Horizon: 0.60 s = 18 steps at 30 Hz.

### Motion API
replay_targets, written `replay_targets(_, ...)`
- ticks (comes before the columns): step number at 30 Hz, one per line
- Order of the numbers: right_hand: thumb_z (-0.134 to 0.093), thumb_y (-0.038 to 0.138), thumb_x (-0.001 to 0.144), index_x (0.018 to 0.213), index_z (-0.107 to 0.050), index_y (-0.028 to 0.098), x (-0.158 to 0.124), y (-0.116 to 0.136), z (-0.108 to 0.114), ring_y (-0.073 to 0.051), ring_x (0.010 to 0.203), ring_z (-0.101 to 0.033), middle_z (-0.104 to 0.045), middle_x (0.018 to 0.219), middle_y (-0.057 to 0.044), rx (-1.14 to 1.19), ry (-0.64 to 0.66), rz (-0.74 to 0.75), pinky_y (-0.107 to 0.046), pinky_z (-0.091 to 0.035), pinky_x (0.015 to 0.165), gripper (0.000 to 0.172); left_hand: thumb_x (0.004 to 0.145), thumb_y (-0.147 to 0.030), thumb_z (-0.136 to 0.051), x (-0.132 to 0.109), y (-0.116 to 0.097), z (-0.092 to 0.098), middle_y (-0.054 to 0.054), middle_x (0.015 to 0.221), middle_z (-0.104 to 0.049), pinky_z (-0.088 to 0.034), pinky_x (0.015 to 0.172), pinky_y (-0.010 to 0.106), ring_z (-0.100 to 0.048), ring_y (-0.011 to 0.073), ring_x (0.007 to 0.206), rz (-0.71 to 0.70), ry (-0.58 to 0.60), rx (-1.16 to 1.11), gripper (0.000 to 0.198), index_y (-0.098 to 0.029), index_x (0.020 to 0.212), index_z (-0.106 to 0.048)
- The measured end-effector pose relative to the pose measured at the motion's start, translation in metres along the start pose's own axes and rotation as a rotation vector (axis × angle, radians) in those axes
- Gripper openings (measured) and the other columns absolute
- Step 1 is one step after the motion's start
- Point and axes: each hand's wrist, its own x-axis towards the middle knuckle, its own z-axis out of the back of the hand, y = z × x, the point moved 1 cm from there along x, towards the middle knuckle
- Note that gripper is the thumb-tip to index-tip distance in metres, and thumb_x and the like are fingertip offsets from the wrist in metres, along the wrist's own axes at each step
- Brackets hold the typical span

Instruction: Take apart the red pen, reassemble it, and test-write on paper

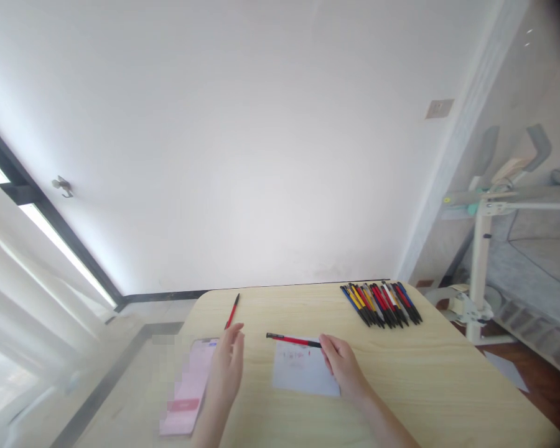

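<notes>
My right hand [343,364] is closed around one end of a red and black pen [294,340], holding it nearly level above a small white sheet of paper [303,376]. Faint red marks show on the upper part of the sheet. My left hand [229,361] is at the left of the table, its fingers loosely bent and apart, with nothing seen between them. Just beyond its fingertips lies a second red and black pen [232,311], whose near end meets the hand's outline. Beside the left wrist is a phone with a pink screen [189,389], partly covered by that hand.
Several pens [382,305] in mixed colours lie side by side at the back right of the light wooden table [401,386]. A white wall [261,155] rises behind its far edge. White exercise equipment [480,267] stands to the right, and a pale curtain [18,298] hangs at left.
</notes>
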Motion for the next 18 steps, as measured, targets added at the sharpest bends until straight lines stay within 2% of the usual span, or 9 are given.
replay_targets(2, -0.037, 0.047, 0.085, 0.054, -0.037, 0.020, 0.000, 0.000, 0.000, -0.008, 0.035, -0.030, -0.031, 0.040, 0.008, 0.004, 0.015, -0.003, -0.020, -0.022, 0.037, 0.041, 0.080, -0.034, -0.039, 0.013, 0.010, 0.040, 0.008, 0.100, -0.061, -0.046, 0.073, 0.033, -0.058, 0.0225, 0.088, -0.057, -0.011, 0.265, 0.031, -0.020, 0.098, -0.060)
replay_targets(4, -0.037, 0.047, 0.085, 0.054, -0.037, 0.020, -0.001, 0.000, 0.000, -0.008, 0.036, -0.031, -0.032, 0.040, 0.008, -0.003, 0.023, 0.002, -0.020, -0.023, 0.037, 0.041, 0.080, -0.024, -0.035, 0.026, 0.027, 0.076, 0.009, 0.104, -0.058, -0.044, 0.077, 0.033, -0.057, 0.0226, 0.091, -0.020, -0.056, 0.532, 0.033, -0.020, 0.101, -0.060)
replay_targets(7, -0.037, 0.048, 0.085, 0.054, -0.037, 0.020, -0.002, 0.001, -0.001, -0.008, 0.036, -0.032, -0.032, 0.040, 0.008, -0.021, 0.024, 0.007, -0.020, -0.024, 0.038, 0.042, 0.078, -0.017, -0.033, 0.038, 0.057, 0.107, 0.008, 0.105, -0.058, -0.045, 0.068, 0.029, -0.058, 0.0221, 0.090, 0.063, 0.048, 0.763, 0.042, -0.023, 0.112, -0.056)
replay_targets(9, -0.037, 0.049, 0.084, 0.054, -0.037, 0.020, -0.002, 0.001, -0.002, -0.008, 0.036, -0.032, -0.033, 0.040, 0.008, -0.024, 0.020, 0.003, -0.020, -0.024, 0.037, 0.042, 0.077, -0.013, -0.032, 0.040, 0.071, 0.111, 0.008, 0.106, -0.058, -0.046, 0.068, 0.028, -0.058, 0.0215, 0.089, 0.045, 0.125, 0.829, 0.045, -0.023, 0.116, -0.054)
replay_targets(11, -0.037, 0.050, 0.084, 0.054, -0.037, 0.020, -0.002, 0.000, -0.001, -0.008, 0.036, -0.033, -0.033, 0.040, 0.008, -0.021, 0.011, -0.003, -0.020, -0.024, 0.037, 0.042, 0.075, -0.007, -0.031, 0.039, 0.079, 0.106, 0.010, 0.104, -0.058, -0.045, 0.070, 0.029, -0.059, 0.0214, 0.087, 0.013, 0.178, 0.874, 0.049, -0.020, 0.116, -0.054)
replay_targets(18, -0.038, 0.053, 0.082, 0.053, -0.038, 0.021, -0.002, 0.003, -0.001, -0.009, 0.035, -0.032, -0.033, 0.040, 0.007, -0.015, 0.004, -0.016, -0.020, -0.024, 0.036, 0.043, 0.072, 0.000, -0.029, 0.040, 0.077, 0.091, 0.010, 0.102, -0.056, -0.043, 0.074, 0.029, -0.056, 0.0198, 0.089, -0.023, 0.277, 0.896, 0.054, -0.020, 0.114, -0.057)
